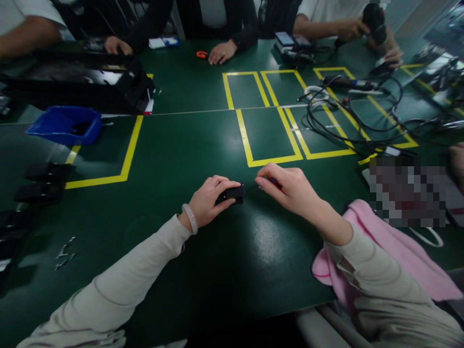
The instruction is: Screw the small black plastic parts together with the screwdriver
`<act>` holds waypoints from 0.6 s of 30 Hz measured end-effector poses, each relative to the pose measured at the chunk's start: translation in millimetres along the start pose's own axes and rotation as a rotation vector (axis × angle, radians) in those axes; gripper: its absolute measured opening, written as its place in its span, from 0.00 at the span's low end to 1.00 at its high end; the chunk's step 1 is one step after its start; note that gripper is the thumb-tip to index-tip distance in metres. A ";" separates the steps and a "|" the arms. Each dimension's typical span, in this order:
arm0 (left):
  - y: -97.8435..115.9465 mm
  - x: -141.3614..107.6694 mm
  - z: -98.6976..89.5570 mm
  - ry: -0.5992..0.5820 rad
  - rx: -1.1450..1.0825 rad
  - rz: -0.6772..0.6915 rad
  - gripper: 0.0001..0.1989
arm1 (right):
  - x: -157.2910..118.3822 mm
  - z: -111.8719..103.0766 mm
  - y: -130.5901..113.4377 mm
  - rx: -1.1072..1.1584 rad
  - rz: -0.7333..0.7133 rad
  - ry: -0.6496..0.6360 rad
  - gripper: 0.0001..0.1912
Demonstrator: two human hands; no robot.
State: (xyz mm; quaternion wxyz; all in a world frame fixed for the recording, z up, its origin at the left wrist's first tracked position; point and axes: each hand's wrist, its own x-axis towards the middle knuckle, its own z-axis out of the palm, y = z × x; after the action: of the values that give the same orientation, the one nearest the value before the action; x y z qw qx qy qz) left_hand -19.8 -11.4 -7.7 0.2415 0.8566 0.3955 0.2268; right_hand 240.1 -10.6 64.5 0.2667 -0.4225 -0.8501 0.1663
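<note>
Near the middle of the green table [181, 145], my left hand [210, 200] grips a small black block [235, 193] between thumb and fingers. Just to its right, my right hand [286, 188] is closed on a thin screwdriver [253, 190], whose dark handle is mostly hidden in the palm. The shaft points left at the block's right end; whether its tip touches the block is too small to tell.
At the left are a blue bin [68, 126], several black parts [39, 192], loose screws [64, 253] and a long black housing [79, 82]. Cables [348, 128] lie at the right, beyond a pink cloth [391, 256]. People's hands [223, 51] rest across the table.
</note>
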 end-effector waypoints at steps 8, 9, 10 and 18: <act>-1.3 1.3 -0.8 0.003 -0.005 -0.001 0.19 | 1.4 -2.9 -2.2 0.047 0.027 -0.020 0.08; -1.5 1.4 -0.7 0.004 -0.006 0.002 0.18 | 1.2 -3.1 -2.0 0.046 0.027 -0.033 0.09; -1.7 1.4 -0.7 0.006 -0.007 0.005 0.18 | 1.1 -3.2 -1.7 0.043 0.030 -0.045 0.11; -1.5 0.3 0.7 0.018 -0.011 -0.006 0.19 | 1.0 -2.4 -2.8 0.006 0.039 -0.032 0.10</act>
State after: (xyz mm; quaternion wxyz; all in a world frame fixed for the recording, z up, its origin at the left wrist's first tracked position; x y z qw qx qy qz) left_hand -20.1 -10.5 -9.1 0.2433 0.8521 0.3988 0.2360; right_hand 239.3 -11.3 68.1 0.2510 -0.4354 -0.8454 0.1806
